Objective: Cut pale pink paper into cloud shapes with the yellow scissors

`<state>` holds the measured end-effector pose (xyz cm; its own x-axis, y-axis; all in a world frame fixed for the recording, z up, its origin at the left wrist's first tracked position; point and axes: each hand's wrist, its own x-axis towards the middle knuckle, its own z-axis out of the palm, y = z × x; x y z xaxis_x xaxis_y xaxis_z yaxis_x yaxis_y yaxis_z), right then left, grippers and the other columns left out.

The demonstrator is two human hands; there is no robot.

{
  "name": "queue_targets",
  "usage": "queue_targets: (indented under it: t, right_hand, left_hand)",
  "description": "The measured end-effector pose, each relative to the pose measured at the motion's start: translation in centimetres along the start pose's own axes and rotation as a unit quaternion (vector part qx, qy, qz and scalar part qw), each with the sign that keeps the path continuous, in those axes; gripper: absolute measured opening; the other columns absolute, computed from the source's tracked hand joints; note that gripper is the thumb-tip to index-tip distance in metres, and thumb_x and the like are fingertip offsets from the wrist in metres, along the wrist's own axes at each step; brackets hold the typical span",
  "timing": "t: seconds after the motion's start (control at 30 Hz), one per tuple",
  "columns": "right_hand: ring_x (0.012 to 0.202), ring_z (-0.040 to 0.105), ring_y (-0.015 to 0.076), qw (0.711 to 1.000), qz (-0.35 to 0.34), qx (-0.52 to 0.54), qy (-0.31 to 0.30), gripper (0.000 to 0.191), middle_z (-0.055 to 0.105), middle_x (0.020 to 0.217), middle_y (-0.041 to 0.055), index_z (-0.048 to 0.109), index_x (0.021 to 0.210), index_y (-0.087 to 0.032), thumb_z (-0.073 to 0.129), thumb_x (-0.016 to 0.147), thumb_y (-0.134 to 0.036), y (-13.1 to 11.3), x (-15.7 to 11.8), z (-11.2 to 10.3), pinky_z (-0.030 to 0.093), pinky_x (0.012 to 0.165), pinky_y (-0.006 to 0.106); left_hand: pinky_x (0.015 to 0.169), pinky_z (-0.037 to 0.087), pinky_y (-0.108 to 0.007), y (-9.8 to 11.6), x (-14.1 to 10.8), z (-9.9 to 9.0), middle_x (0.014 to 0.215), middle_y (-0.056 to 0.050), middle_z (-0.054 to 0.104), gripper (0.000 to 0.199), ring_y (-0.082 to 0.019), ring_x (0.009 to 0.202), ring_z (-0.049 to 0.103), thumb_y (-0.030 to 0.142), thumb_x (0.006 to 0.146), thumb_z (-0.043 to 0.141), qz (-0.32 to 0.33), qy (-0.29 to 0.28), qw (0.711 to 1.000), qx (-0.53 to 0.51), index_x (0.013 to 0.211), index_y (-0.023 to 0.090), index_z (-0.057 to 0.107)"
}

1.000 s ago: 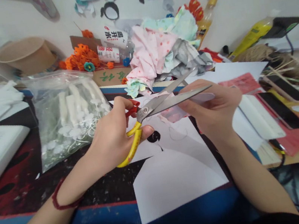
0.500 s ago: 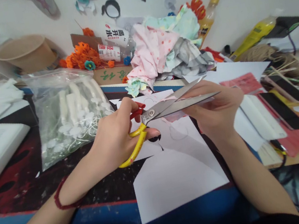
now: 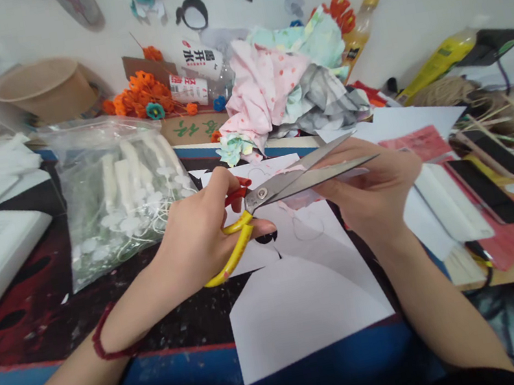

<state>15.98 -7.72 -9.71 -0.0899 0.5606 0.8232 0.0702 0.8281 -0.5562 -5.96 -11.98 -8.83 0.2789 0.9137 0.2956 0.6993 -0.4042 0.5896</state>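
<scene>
My left hand (image 3: 204, 227) grips a pair of scissors (image 3: 271, 191) by its red and yellow handles. The blades point right and stand slightly apart. Behind them my right hand (image 3: 368, 180) is closed on a small pinkish piece of fabric (image 3: 304, 197), mostly hidden by the blades and fingers. Sheets of white paper (image 3: 306, 309) lie below both hands, and pencilled round outlines show on one. A black shape (image 3: 267, 238) is partly visible on the paper under my left thumb.
Left stands a clear plastic bag (image 3: 115, 203) of white and green items beside a white box (image 3: 2, 261). Crumpled fabric (image 3: 263, 86) and orange flowers (image 3: 142, 96) lie at the back. Right are phones (image 3: 488, 190), sticks and twine (image 3: 447, 91).
The hands and scissors hold almost the same position. The view has shifted very slightly, and the fabric piece between the blades and right hand shows a little differently.
</scene>
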Motion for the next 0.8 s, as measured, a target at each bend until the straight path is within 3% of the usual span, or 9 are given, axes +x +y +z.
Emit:
queue_targets:
  t: [0.27,0.5,0.8]
  right_hand:
    - [0.072,0.07,0.0135,1.0,-0.004,0.019,-0.004,0.03,0.077,0.079,-0.0013,0.081,0.087,-0.025,0.077,0.07,-0.001,-0.09,-0.01,0.0,0.056,0.067,0.03]
    - [0.073,0.07,0.0136,1.0,0.01,0.017,-0.002,0.026,0.077,0.079,0.0006,0.08,0.084,-0.022,0.078,0.07,-0.001,-0.03,-0.12,0.05,0.055,0.066,0.03]
    - [0.071,0.071,0.0167,0.999,-0.014,-0.031,-0.019,0.029,0.077,0.081,-0.0027,0.079,0.089,-0.033,0.079,0.074,-0.008,0.02,-0.11,-0.39,0.057,0.062,0.033]
  left_hand:
    - [0.052,0.03,-0.028,-0.23,-0.1,0.08,0.07,0.002,0.056,0.047,-0.015,0.052,0.052,0.063,0.077,0.068,0.0,0.007,1.0,-0.017,0.092,0.024,0.046]
    - [0.05,0.028,-0.028,-0.62,-0.11,0.38,0.069,0.001,0.059,0.049,-0.014,0.047,0.047,0.064,0.075,0.069,-0.003,0.013,0.999,-0.032,0.088,0.025,0.044]
    - [0.047,0.027,-0.028,-0.76,-0.15,0.1,0.064,0.002,0.058,0.051,-0.016,0.045,0.049,0.07,0.076,0.064,0.008,0.01,1.0,0.018,0.087,0.026,0.042]
